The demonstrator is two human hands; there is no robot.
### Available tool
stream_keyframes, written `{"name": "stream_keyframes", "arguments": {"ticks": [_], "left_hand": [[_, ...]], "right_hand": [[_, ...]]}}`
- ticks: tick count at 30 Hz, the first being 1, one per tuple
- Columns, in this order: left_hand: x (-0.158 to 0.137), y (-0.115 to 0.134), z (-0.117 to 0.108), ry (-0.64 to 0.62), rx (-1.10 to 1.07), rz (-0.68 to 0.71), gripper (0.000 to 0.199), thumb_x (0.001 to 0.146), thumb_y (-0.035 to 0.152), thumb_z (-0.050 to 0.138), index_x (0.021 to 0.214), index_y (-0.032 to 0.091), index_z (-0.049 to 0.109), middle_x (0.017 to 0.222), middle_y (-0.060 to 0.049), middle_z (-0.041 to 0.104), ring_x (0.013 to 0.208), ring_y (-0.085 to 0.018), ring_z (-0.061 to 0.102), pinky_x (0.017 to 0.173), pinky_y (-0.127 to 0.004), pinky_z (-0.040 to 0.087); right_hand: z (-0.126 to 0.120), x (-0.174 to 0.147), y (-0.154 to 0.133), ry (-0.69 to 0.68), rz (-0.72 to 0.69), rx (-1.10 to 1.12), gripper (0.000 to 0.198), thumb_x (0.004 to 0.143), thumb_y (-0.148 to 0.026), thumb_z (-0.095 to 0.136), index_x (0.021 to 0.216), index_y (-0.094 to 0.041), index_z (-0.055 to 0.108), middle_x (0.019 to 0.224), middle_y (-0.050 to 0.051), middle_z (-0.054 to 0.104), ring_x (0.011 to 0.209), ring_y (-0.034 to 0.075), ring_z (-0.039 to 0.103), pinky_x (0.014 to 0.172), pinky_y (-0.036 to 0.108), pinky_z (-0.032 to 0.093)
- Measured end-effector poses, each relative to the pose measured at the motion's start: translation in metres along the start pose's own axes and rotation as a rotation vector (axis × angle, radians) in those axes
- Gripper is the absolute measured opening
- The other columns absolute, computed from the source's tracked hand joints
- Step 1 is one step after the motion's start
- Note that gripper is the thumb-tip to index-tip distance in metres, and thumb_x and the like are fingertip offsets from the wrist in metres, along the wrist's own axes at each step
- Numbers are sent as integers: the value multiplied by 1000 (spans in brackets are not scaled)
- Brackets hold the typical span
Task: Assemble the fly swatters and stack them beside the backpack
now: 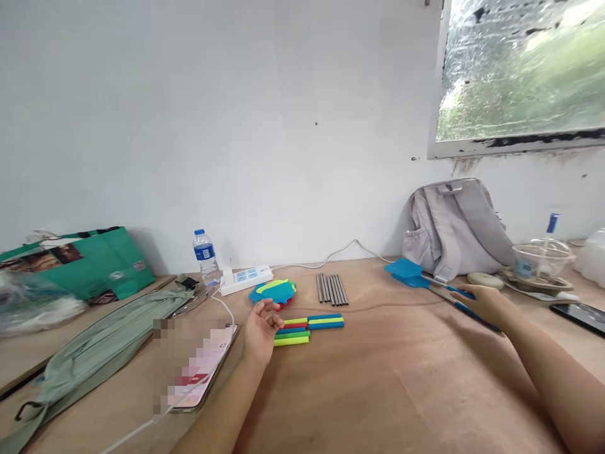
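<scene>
At the right, my right hand (483, 304) is closed around the handle end of a blue fly swatter with a metal shaft. Two blue swatter heads (406, 272) lie together to its left, and a second blue handle (477, 316) runs under the hand. My left hand (261, 329) is raised with loosely curled fingers, and nothing shows in it. Beside it are several coloured tubes (326, 321) in blue, yellow, green and red. Just behind its fingertips is a stack of blue, yellow and red flat swatter heads (273, 292). Several metal rods (333, 290) lie side by side farther right.
A power strip (246, 279), a water bottle (205, 257) and a phone (203, 372) with a white cable are on the left, near a grey-green cloth (108, 353) and green bag (108, 265). A grey backpack (456, 230), plastic cup (541, 261) and dark phone (579, 317) stand right.
</scene>
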State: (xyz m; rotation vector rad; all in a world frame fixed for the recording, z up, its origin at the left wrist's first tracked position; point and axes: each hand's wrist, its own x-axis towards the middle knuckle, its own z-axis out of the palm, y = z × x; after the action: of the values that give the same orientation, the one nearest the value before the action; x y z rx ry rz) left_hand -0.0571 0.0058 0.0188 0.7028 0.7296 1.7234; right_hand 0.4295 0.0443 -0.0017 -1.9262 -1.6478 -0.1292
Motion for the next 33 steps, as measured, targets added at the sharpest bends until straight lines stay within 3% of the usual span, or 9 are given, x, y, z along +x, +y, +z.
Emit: {"name": "stream_keyframes", "arguments": {"ticks": [5, 11, 17, 22, 28, 33], "left_hand": [[1, -5, -1, 14, -7, 23, 15, 59, 25, 56, 70, 16, 51, 57, 4, 55, 36, -8, 43, 39, -22, 36], [3, -3, -2, 60, -15, 6, 15, 56, 23, 56, 66, 17, 48, 55, 5, 52, 34, -7, 40, 38, -22, 33], [2, -3, -1, 81, -11, 0, 14, 55, 22, 56, 64, 17, 47, 52, 5, 51, 33, -6, 38, 37, -21, 32], [1, -5, -1, 80, -4, -24, 15, 54, 22, 56, 63, 17, 46, 52, 6, 51, 33, -6, 37, 37, -21, 31], [2, -7, -2, 75, 1, -28, 15, 53, 22, 57, 62, 17, 46, 51, 6, 50, 33, -6, 37, 37, -20, 31], [2, -7, -2, 72, 9, -22, 16, 52, 21, 58, 61, 17, 45, 50, 6, 50, 33, -6, 37, 37, -20, 30]], "right_hand": [[1, 6, 29, -193, 209, -95, 44, 65, -56, 51, 86, -22, 68, 88, 11, 66, 82, 30, 58, 63, 33, 42], [-7, 2, 28, -273, 291, 24, 26, 65, -41, 59, 80, -23, 71, 83, 8, 67, 78, 25, 60, 63, 28, 41], [-14, 4, 40, -297, 372, 42, 30, 77, -35, 45, 76, -19, 71, 86, 12, 66, 57, 18, 59, 66, 29, 40], [-21, 4, 39, -365, 446, 81, 30, 76, -38, 47, 79, -18, 70, 84, 13, 67, 44, 14, 55, 62, 29, 40], [-26, -1, 25, -362, 372, 5, 36, 64, -52, 55, 69, -20, 70, 83, 13, 66, 73, 24, 59, 63, 30, 39], [-26, -4, 13, -406, 310, -14, 26, 59, -45, 61, 66, -22, 69, 83, 9, 66, 78, 23, 58, 64, 28, 40]]}}
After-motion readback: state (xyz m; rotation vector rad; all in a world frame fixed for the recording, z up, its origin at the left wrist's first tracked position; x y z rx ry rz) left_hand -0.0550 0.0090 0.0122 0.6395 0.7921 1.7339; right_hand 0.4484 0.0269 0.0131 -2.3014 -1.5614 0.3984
